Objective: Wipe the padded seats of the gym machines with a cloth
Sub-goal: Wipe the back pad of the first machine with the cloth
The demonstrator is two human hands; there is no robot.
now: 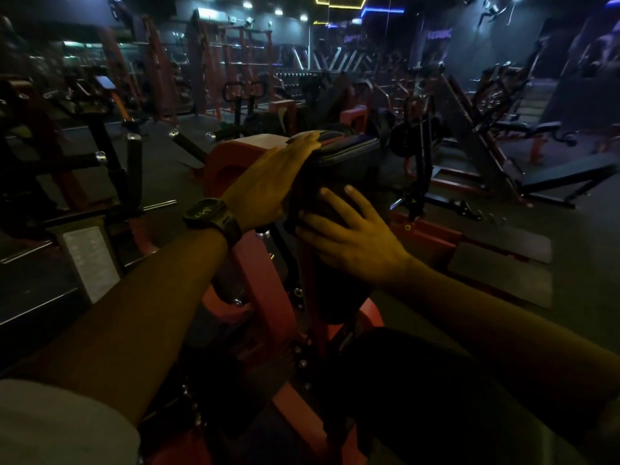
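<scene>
A black upright pad (349,152) stands on a red machine frame (265,273) right in front of me. My left hand (268,182), a dark watch on its wrist, lies with straight fingers along the pad's upper left edge. My right hand (345,239) presses flat on the pad's front face with fingers spread. Something dark and soft (302,209) shows between the two hands. In this dim light I cannot tell whether it is a cloth or part of the pad.
A black machine with padded handles (134,162) and a white placard (90,260) stands close on the left. Black benches (567,176) and angled red frames fill the right. Racks line the far wall. Dark floor mats (503,263) lie to the right.
</scene>
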